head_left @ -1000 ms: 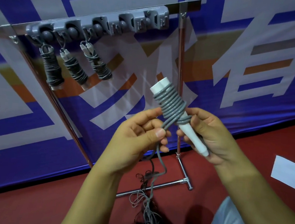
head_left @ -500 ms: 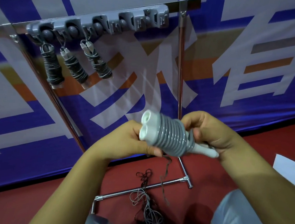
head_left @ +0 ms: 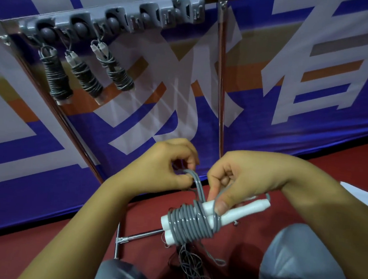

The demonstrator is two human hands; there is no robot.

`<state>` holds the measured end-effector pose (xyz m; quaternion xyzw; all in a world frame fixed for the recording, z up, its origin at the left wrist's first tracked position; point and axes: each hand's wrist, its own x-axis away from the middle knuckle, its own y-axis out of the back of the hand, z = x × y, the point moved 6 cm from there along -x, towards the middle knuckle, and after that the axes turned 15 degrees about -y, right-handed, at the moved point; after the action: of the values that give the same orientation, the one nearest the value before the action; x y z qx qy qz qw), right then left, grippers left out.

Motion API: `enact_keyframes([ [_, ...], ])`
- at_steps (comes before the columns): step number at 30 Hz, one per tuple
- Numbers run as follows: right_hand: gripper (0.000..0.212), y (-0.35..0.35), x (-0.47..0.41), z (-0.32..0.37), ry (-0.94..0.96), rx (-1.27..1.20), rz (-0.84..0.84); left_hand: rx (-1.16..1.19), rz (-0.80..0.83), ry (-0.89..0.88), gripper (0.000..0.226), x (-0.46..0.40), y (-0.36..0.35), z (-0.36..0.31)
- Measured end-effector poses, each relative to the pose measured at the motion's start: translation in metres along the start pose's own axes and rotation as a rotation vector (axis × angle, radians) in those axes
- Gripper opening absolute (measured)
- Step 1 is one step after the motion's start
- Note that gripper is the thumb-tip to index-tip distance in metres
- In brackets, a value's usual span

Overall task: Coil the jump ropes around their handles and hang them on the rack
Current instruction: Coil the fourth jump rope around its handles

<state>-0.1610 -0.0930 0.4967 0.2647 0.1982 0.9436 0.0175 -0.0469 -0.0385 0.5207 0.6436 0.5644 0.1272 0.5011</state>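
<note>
Handles point(head_left: 234, 211), 2 white ones side by side, sit pinched in the right hand point(head_left: 239, 183) so the grey rope point(head_left: 190, 226) coils stay put. The left hand point(head_left: 165, 171) pinches the rope's loose run above them, apparently tensioning the next wrap. 3 bundles point(head_left: 82, 74) already hang on the rack point(head_left: 113, 21).

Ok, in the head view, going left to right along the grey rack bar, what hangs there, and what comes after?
Leftmost dark coiled jump rope → middle dark coiled jump rope → right dark coiled jump rope → unused grey plastic hooks → upright chrome rack post.
</note>
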Motion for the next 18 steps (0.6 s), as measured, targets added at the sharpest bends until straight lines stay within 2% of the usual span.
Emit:
enact_keyframes([
  [3,0.011,0.003,-0.002,-0.003,-0.081,0.016,-0.071,-0.067,-0.035,-0.014,0.005,-0.001,0.006,-0.008],
  [7,0.019,0.013,-0.004,-0.006,-0.154,0.057,-0.23,-0.201,-0.037,0.05,0.005,0.002,0.01,-0.011],
  [10,0.02,0.025,-0.003,-0.011,-0.143,0.034,-0.389,-0.297,-0.058,0.075,0.011,0.003,0.013,-0.013],
  [13,0.02,0.034,0.0,-0.017,-0.087,-0.1,-0.548,-0.353,-0.131,0.137,0.021,0.006,0.014,-0.016],
  [15,0.025,0.038,0.003,-0.02,-0.042,-0.186,-0.665,-0.276,-0.181,0.263,0.023,0.009,0.01,-0.014],
  [18,0.028,0.038,0.009,-0.022,0.054,-0.345,-0.789,0.003,-0.278,0.452,0.017,0.017,-0.004,-0.009],
])
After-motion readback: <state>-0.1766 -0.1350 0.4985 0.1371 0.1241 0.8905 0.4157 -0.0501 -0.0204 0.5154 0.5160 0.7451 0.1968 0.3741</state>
